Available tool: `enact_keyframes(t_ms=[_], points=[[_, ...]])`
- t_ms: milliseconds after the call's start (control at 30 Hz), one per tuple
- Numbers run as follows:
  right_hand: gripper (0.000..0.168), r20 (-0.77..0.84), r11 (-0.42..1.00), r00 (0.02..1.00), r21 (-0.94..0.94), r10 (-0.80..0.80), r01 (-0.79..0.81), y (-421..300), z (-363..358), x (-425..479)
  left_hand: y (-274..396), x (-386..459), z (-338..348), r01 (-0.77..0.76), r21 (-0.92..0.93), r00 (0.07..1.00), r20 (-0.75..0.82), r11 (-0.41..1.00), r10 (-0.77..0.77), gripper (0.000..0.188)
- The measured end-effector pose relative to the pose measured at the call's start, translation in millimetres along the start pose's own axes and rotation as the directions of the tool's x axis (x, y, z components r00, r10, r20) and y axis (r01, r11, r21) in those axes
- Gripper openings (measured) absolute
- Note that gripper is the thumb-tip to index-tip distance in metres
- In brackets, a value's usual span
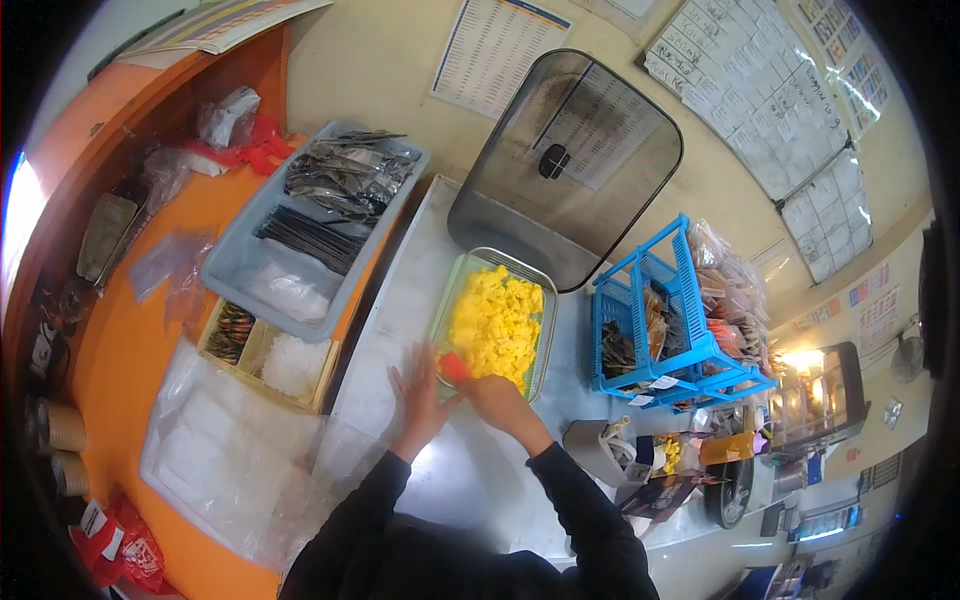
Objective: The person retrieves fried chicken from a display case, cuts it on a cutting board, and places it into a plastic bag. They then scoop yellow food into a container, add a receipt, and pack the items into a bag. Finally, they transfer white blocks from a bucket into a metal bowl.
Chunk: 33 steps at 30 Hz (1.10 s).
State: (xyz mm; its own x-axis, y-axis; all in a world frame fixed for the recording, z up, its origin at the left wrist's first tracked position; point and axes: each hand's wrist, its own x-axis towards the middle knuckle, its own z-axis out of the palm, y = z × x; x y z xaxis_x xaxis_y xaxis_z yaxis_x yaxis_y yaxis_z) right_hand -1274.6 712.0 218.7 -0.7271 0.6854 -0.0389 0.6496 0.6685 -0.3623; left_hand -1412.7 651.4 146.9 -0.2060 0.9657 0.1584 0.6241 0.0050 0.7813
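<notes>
Yellow scrambled-egg-like pieces of food (499,322) fill a shallow metal-rimmed tray (553,300) with a pale green lining. My right hand (499,405) is closed around a red tool (453,368), whose end reaches the tray's near left corner; its exact kind cannot be told. My left hand (424,409) lies beside that corner with fingers apart and appears to hold nothing. A large smoky transparent lid (585,210) leans upright against the wall behind the tray.
A grey divided bin (214,274) with black packets and a divided box (251,349) stand left. A blue plastic rack (694,315) with bagged items and a grey container (592,446) stand right. Plastic sheets (225,442) cover the near left.
</notes>
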Motion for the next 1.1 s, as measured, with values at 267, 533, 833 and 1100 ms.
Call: enact_keyframes(t_ms=[267, 533, 833, 1100], points=[[0.032, 0.035, 0.724, 0.970, 0.659, 0.241, -0.204, 54, 18, 0, 3, -2, 3, -0.005, 0.015, 1.000, 0.016, 1.000, 0.004, 0.109], [0.030, 0.249, 0.363, 0.843, 0.817, 0.477, -0.447, 39, -13, -23, 6, -2, 0, 0.015, 0.058, 1.000, 0.005, 0.998, -0.015, 0.110], [0.024, -0.139, 0.955, 0.988, -0.280, 0.062, -0.099, 2, 34, 0, 5, 1, 0, 0.021, 0.084, 1.000, 0.006, 0.996, -0.021, 0.110], [0.027, -0.242, 0.945, 0.969, 0.325, 0.049, 0.034, 34, 21, -2, 8, 0, -2, 0.004, 0.069, 1.000, -0.005, 0.998, -0.004, 0.108]])
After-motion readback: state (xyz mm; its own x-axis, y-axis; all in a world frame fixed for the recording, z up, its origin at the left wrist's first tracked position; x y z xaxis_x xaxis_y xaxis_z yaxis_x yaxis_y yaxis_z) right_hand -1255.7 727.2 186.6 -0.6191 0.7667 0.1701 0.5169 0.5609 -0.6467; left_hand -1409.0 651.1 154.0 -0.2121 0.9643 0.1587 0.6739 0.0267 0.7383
